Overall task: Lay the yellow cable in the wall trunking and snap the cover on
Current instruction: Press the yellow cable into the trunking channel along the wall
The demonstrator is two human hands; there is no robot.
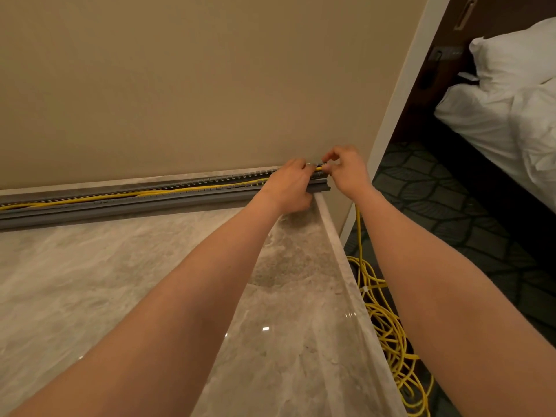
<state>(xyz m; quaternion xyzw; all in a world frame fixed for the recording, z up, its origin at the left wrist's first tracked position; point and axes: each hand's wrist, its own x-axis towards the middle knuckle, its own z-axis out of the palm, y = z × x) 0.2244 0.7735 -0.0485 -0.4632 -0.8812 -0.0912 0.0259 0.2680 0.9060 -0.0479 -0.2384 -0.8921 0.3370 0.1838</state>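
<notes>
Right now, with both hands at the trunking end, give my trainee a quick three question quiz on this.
1. True or false: the cover is already snapped on.
2. Where is the spare cable? A on the counter, B on the floor, C on the bed.
3. What do both hands pinch?

Key:
1. False; the trunking is open.
2. B; the coil lies on the floor.
3. The cable, between left hand and right hand.

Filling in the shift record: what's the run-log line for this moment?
left hand: on yellow cable | right hand: pinching cable | trunking: cable in, cover off | spare cable coil: on floor
</notes>
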